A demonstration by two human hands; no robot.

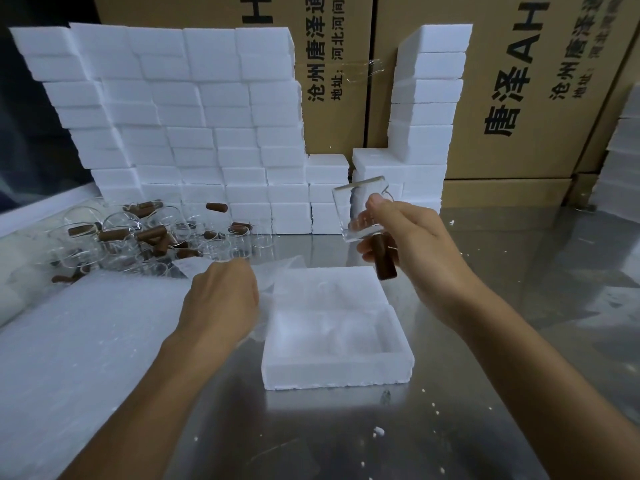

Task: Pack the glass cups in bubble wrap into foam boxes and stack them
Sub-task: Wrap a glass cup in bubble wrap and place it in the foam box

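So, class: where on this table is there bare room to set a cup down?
Bare steel lies right of the open foam box and in front of it. Crowded: loose glass cups back left, bubble wrap on the left, stacked foam boxes behind.

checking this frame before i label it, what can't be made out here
Head view only:
- Left hand: its fingertips are turned away, so its hold on the bubble wrap is unclear.
- Open foam box: glare washes out its inside.
- Glass cup in the right hand: fingers hide the handle joint.
- Cup pile: too tangled to count.

Right hand (408, 237) grips a clear glass cup (363, 211) (brown wooden handle) at one o'clock above the open white foam box (337, 372); left hand (225, 299) pinches translucent bubble wrap (266, 275).
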